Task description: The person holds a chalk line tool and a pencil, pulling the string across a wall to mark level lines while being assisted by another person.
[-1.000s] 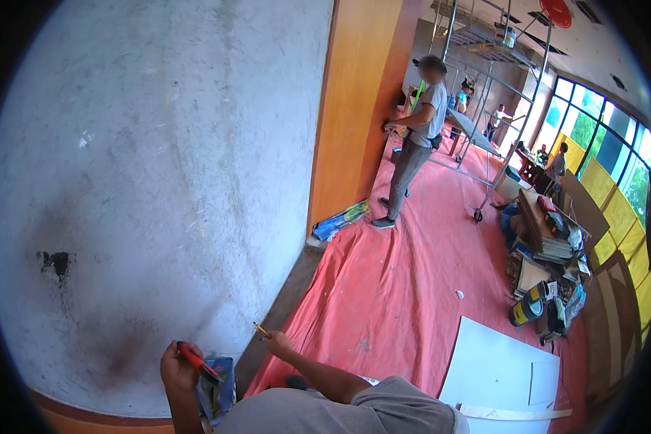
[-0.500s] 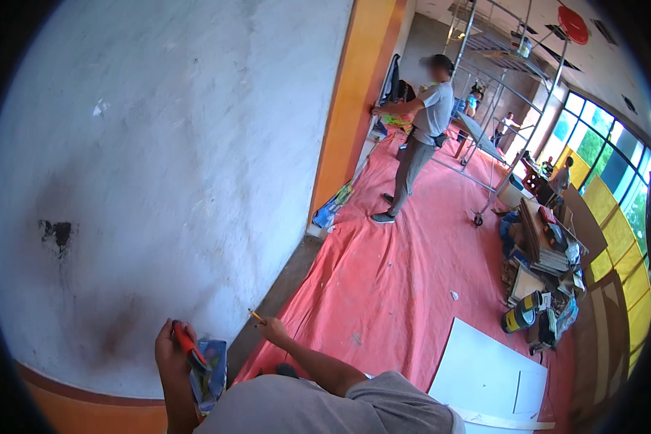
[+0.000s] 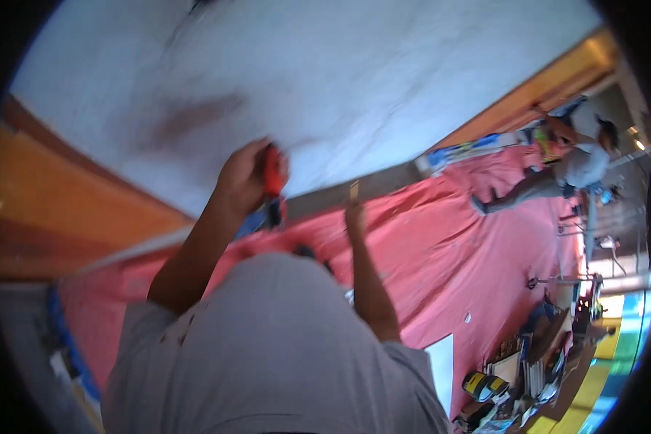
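Note:
My left hand [image 3: 242, 177] is closed round a red tool [image 3: 273, 172] with a dark lower end, in front of the pale plastered wall [image 3: 369, 72]. A blue item [image 3: 249, 223] shows partly behind it, just below the hand; I cannot tell whether the two touch. My right hand [image 3: 355, 220], lower and to the right, grips a thin yellow pencil-like stick [image 3: 354, 189] pointing up. Motion blur hides the fine detail of both held things. Between my hands and beyond, a dark grey strip of floor [image 3: 318, 195] runs along the wall's foot.
A pink drop cloth [image 3: 463, 267] covers the floor. Another person [image 3: 582, 166] stands by an orange panel [image 3: 521, 87] at right, near metal scaffolding [image 3: 589, 246]. Piled boards [image 3: 532, 369], paint cans [image 3: 484, 385] and a white board [image 3: 440, 369] lie at lower right. An orange band [image 3: 65, 202] borders the wall at left.
The view has swung sharply, so the wall now fills the top and the co-worker appears tilted at right. Both my hands show higher in the picture, still holding their things.

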Available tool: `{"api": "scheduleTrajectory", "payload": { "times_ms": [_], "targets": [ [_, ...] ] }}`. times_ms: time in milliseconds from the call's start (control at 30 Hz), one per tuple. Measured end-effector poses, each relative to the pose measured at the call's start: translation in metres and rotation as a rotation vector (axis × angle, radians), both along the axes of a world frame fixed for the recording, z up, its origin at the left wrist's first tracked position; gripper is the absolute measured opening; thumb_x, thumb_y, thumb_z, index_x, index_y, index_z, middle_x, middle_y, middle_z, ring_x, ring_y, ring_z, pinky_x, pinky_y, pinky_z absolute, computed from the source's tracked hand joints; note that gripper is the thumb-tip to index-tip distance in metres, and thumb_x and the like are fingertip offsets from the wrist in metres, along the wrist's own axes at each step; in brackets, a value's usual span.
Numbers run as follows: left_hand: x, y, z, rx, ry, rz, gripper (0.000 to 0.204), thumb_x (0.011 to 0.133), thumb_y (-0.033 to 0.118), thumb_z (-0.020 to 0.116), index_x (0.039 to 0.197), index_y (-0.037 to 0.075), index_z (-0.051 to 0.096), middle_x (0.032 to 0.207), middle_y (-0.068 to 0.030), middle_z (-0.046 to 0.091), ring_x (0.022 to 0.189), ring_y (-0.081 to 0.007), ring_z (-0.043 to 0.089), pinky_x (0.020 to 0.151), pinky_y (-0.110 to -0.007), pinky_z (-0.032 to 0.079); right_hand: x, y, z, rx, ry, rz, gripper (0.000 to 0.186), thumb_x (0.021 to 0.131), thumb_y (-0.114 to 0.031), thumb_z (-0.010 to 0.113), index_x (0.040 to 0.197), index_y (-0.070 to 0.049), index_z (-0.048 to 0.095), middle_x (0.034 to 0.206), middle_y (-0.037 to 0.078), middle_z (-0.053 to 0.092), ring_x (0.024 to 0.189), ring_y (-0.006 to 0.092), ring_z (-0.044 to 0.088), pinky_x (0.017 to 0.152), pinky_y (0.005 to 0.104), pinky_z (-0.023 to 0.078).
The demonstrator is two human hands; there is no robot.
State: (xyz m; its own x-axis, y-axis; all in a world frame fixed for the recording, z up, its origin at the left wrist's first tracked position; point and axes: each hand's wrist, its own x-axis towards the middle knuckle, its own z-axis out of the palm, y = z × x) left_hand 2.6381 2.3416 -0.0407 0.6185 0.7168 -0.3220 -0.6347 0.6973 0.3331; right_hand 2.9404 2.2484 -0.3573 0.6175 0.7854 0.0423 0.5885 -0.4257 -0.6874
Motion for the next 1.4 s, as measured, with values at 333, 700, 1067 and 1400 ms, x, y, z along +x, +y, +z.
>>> {"api": "scheduleTrajectory", "payload": {
  "times_ms": [333, 700, 1067, 1400],
  "targets": [
    [-0.042, -0.006, 0.008, -0.173, -0.185, -0.064, 0.024, 0.102, 0.020, 0.055, 0.098, -0.003, 0.057, 0.097, -0.0136, 0.057, 0.081, -0.0200, 0.061, 0.070, -0.033, 0.055, 0.009, 0.025, 0.108, 0.328, 0.549, -0.139, 0.025, 0.091, -0.024, 0.067, 0.080, -0.002, 0.065, 0.070, -0.002, 0.053, 0.063, 0.0101, 0.041, 0.056, 0.0311, 0.032],
    [-0.027, 0.003, -0.005, -0.132, -0.033, -0.077, 0.027, 0.101, 0.025, 0.056, 0.095, -0.001, 0.057, 0.094, -0.0176, 0.062, 0.074, -0.0229, 0.063, 0.065, -0.035, 0.056, 0.028, 0.003, 0.097, 0.398, 0.616, -0.319, 0.021, 0.089, -0.020, 0.066, 0.088, 0.002, 0.067, 0.074, 0.001, 0.059, 0.068, 0.0099, 0.052, 0.062, 0.0295, 0.042],
    [0.047, -0.003, 0.036, 0.033, 0.166, -0.491, 0.022, 0.100, 0.029, 0.059, 0.094, 0.008, 0.058, 0.090, -0.0119, 0.061, 0.072, -0.0193, 0.060, 0.060, -0.033, 0.051, 0.164, -0.031, 0.205, 0.664, 0.036, -0.583, 0.024, 0.095, -0.021, 0.066, 0.083, -0.001, 0.062, 0.068, -0.002, 0.049, 0.063, 0.0098, 0.043, 0.055, 0.0329, 0.037],
    [0.137, 0.007, 0.069, 0.304, 0.348, -0.589, 0.019, 0.100, 0.028, 0.058, 0.095, 0.010, 0.055, 0.085, -0.0071, 0.061, 0.064, -0.0163, 0.058, 0.057, -0.032, 0.049, 0.271, -0.025, 0.269, 0.907, 0.037, -0.752, 0.024, 0.097, -0.019, 0.062, 0.082, 0.000, 0.062, 0.065, -0.002, 0.049, 0.060, 0.0094, 0.041, 0.054, 0.0322, 0.036]
  ]
}}
